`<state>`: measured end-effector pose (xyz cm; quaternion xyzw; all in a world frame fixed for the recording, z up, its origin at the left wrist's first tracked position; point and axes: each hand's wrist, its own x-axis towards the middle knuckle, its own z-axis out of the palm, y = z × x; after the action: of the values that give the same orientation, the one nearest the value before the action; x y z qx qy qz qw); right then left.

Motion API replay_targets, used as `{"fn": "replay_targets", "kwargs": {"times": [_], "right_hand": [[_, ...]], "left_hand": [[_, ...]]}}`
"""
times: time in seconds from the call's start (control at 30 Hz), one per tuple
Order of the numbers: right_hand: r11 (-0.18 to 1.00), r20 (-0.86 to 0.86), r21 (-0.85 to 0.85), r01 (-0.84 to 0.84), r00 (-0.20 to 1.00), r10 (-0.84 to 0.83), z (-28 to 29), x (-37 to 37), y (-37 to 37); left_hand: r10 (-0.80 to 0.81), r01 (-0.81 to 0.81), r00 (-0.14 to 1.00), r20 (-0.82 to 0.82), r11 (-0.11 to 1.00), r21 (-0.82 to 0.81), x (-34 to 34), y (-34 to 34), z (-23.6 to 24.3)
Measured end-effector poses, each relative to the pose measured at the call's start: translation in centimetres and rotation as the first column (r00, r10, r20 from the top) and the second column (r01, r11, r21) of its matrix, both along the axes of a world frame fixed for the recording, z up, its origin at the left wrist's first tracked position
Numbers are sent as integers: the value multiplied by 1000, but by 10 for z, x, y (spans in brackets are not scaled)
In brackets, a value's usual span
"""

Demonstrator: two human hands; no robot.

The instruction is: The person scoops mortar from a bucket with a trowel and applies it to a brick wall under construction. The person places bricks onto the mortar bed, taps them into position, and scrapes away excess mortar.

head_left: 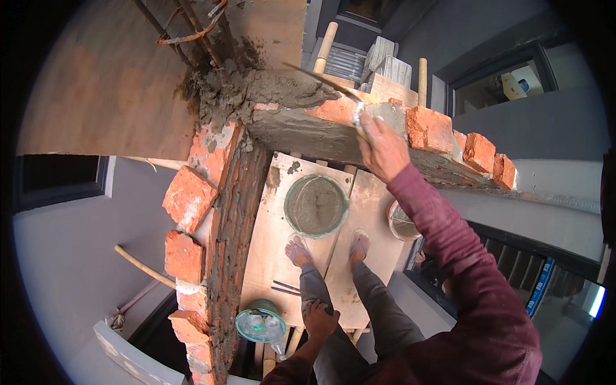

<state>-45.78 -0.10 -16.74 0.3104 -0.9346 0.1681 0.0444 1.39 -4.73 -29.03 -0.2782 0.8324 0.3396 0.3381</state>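
At your far left a dark window (61, 181) sits in a grey house wall, with a broad stained panel (109, 96) above it and a bamboo pole (144, 266) slanting below. Next to these runs the left brick wall (223, 282), grey joints showing on its inner face, and along its top lie rough orange bricks (184, 256), spaced apart and some of them tilted. Rusty steel bars (199, 32) rise at the corner, their lower ends in a lumpy heap of wet mortar (224, 93) that spreads rightward along the top of the far brick wall (340, 110). Low down, a green bucket (239, 324) holds a clear bottle, and two thin dark rods (287, 289) lie on the boards (262, 256) near your left foot. Your left hand (319, 322) rests at your left knee; whether its fingers close on anything, you cannot tell from here. Just ahead of your feet stands a round basin (287, 205) of grey mortar. Your right hand (384, 146) grips the trowel (324, 82) by its handle, the blade seen nearly edge-on and pointing left over the mortared wall top; contact is unclear. A second bucket (390, 221) is partly hidden by your right sleeve (443, 224), and farther right more loose bricks (479, 152) sit spaced along the far wall.
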Motion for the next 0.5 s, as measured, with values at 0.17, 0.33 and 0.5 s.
{"fn": "replay_targets", "kwargs": {"times": [0.17, 0.33, 0.5], "right_hand": [[894, 637, -333, 301, 770, -22, 3, 38, 26], [473, 890, -431, 768, 275, 364, -48, 86, -21], [761, 838, -338, 554, 545, -24, -72, 106, -66]], "left_hand": [[9, -8, 1000, 14, 1000, -24, 3, 3, 3], [8, -8, 1000, 20, 1000, 19, -1, -1, 0], [-12, 11, 998, 59, 1000, 14, 5, 2, 1]]}}
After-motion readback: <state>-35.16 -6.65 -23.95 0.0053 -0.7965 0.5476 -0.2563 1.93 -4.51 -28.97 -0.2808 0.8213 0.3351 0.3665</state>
